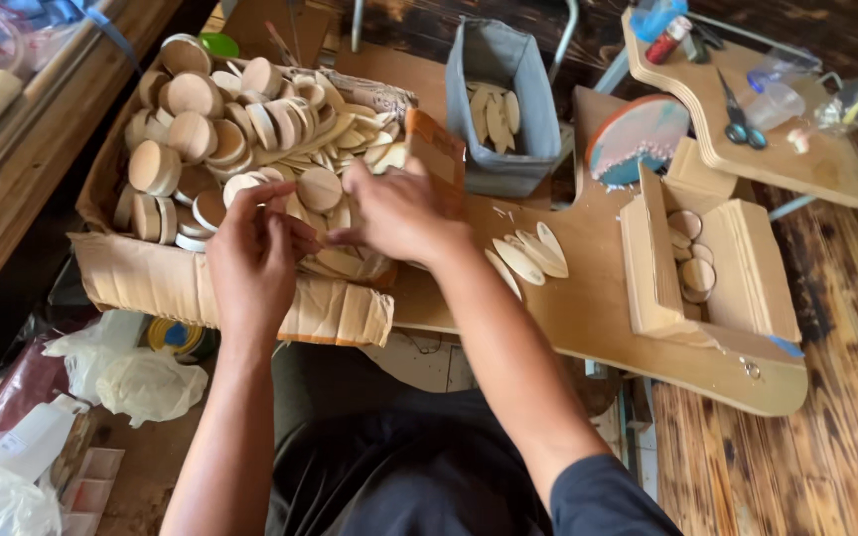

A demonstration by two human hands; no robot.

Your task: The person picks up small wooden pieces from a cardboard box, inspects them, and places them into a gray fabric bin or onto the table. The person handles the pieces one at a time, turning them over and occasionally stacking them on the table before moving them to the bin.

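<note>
Both your hands work over the cardboard box [151, 283] of wooden discs [191, 134]. Your left hand [250, 253] curls, fingertips pinching a thin disc at the pile's near edge. Your right hand [399, 210] lies palm down, fingers bent onto the discs by the box's right wall. Right of it, oval slices [528, 256] lie on the counter [588, 308], with open board before the wooden jig [707, 268].

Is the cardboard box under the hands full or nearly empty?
Full. The cardboard box is heaped with round and oval wooden discs up to its rim; the left hand and right hand reach into the pile.
</note>
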